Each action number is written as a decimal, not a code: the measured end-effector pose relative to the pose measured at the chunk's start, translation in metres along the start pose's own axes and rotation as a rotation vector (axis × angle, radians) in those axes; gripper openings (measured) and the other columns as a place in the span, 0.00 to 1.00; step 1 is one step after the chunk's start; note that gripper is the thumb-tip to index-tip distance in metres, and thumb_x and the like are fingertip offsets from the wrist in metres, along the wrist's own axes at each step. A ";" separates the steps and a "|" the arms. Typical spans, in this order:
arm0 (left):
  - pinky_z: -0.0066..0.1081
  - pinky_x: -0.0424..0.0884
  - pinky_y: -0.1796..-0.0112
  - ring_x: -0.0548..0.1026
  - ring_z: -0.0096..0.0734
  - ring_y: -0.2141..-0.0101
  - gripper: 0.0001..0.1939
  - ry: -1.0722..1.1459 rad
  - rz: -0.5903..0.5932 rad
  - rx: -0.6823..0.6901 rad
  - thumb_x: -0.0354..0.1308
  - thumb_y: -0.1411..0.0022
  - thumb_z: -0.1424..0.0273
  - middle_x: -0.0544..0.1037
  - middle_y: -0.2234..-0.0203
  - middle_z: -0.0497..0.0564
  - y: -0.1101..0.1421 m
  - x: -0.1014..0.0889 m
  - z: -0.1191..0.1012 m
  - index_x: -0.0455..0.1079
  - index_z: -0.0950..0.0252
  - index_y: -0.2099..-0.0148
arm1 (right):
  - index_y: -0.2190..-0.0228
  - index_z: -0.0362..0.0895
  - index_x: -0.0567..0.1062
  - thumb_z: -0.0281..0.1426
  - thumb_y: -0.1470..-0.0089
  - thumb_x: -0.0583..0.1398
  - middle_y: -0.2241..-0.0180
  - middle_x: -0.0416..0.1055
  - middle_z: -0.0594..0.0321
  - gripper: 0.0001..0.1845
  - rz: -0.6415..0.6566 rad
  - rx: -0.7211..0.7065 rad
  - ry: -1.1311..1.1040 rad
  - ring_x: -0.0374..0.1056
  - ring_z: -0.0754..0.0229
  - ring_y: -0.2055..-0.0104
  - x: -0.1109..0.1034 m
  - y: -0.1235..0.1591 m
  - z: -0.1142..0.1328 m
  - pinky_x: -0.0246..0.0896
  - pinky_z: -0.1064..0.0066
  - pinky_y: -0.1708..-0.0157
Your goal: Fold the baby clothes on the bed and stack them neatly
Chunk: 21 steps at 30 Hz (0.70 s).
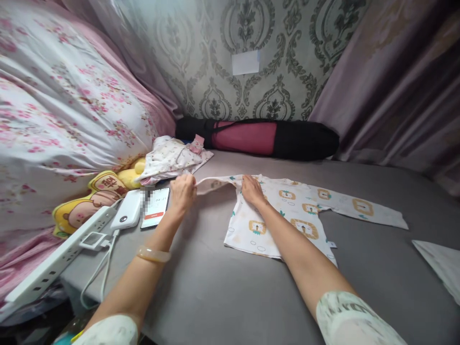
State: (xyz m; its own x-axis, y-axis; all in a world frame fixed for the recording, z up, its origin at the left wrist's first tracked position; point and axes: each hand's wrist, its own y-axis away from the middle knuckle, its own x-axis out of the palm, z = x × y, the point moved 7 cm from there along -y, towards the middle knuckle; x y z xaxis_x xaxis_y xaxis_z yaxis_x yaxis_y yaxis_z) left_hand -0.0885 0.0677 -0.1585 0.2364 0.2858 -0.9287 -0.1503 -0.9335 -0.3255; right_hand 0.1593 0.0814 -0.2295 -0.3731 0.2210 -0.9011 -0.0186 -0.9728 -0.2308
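A small white long-sleeved shirt point(287, 201) with yellow lion prints lies spread on the grey bed sheet point(208, 287). My left hand point(184, 191) is closed on the cuff end of its left sleeve, which is lifted a little off the sheet. At that sleeve's shoulder, my right hand point(252, 190) rests on the cloth with its fingers closed on or pressed against it; the fingertips are partly hidden. The other sleeve stretches out flat to the right. Close beside my left hand lies a phone point(155, 208) with a lit screen.
A crumpled pile of printed clothes point(172, 155) sits behind my left hand. To the left are a white power bank point(126, 210), a power strip point(61, 258), cables and a yellow plush toy point(97, 203). A black and red long bag point(251, 137) lies along the wall.
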 end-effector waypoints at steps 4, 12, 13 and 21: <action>0.46 0.55 0.51 0.65 0.53 0.52 0.15 -0.239 -0.108 0.054 0.45 0.40 0.77 0.71 0.56 0.64 -0.008 0.004 0.009 0.70 0.65 0.55 | 0.43 0.37 0.66 0.32 0.34 0.44 0.39 0.62 0.49 0.24 0.024 0.024 0.005 0.53 0.54 0.36 0.000 0.002 0.002 0.41 0.62 0.38; 0.43 0.61 0.54 0.66 0.50 0.49 0.20 -0.178 0.161 -0.114 0.48 0.44 0.78 0.72 0.51 0.61 -0.017 0.037 0.049 0.70 0.63 0.51 | 0.39 0.33 0.61 0.38 0.35 0.45 0.35 0.55 0.47 0.30 0.061 0.037 0.051 0.47 0.49 0.33 0.005 0.005 0.006 0.34 0.59 0.35; 0.42 0.62 0.54 0.67 0.50 0.49 0.20 -0.137 0.159 -0.204 0.48 0.42 0.77 0.73 0.50 0.62 -0.019 0.035 0.056 0.70 0.63 0.49 | 0.39 0.33 0.61 0.38 0.35 0.45 0.35 0.56 0.47 0.30 0.054 0.032 0.056 0.47 0.49 0.33 0.005 0.005 0.006 0.34 0.58 0.35; 0.37 0.68 0.58 0.73 0.54 0.52 0.17 -0.011 0.205 -0.473 0.56 0.42 0.63 0.75 0.54 0.70 -0.039 0.047 0.076 0.72 0.70 0.55 | 0.42 0.36 0.66 0.35 0.33 0.40 0.39 0.62 0.49 0.28 0.012 0.034 -0.002 0.53 0.51 0.36 0.002 0.000 0.001 0.40 0.60 0.37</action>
State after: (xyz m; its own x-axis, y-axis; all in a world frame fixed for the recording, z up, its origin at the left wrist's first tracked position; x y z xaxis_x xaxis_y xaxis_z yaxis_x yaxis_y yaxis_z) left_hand -0.1447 0.1338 -0.2035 0.2373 0.0865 -0.9676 0.2587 -0.9657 -0.0229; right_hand 0.1579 0.0817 -0.2309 -0.3752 0.2091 -0.9031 -0.0455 -0.9772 -0.2073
